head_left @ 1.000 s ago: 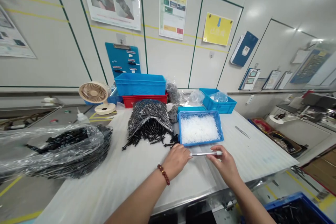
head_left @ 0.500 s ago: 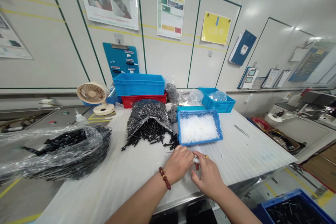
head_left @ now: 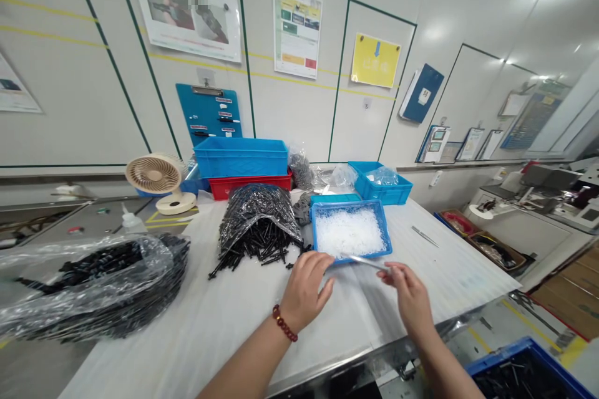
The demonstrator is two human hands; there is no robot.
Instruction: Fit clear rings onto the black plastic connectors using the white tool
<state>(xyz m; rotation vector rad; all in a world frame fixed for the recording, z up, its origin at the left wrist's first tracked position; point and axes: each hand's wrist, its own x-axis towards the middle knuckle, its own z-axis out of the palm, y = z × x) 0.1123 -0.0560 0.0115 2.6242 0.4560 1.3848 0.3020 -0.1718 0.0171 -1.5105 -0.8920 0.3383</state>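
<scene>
Fingers of the right hand [head_left: 412,300] in the head view are closed on one end of a slim silvery rod [head_left: 367,261], which slants up to the left, its other end by the near rim of a blue tray [head_left: 388,234] filled with small white pieces. The left hand [head_left: 305,292], a beaded bracelet [head_left: 284,324] at its wrist, has its fingers loosely bent and its thumb apart from them; its fingertips are near the rod's far end, and whether they touch it cannot be told.

Both hands are above the white surface [head_left: 210,330]. Left of the tray, a clear bag [head_left: 257,206] lies open toward the person, black slender parts [head_left: 266,240] spilling from its mouth. Farther left is a larger clear bag [head_left: 107,305] of dark parts. Tweezers [head_left: 425,236] lie right of the tray. Behind stand a blue bin [head_left: 241,159] on a red bin [head_left: 248,187], a cream fan [head_left: 156,174] to their left, and another blue bin [head_left: 393,193] holding clear plastic [head_left: 382,176].
</scene>
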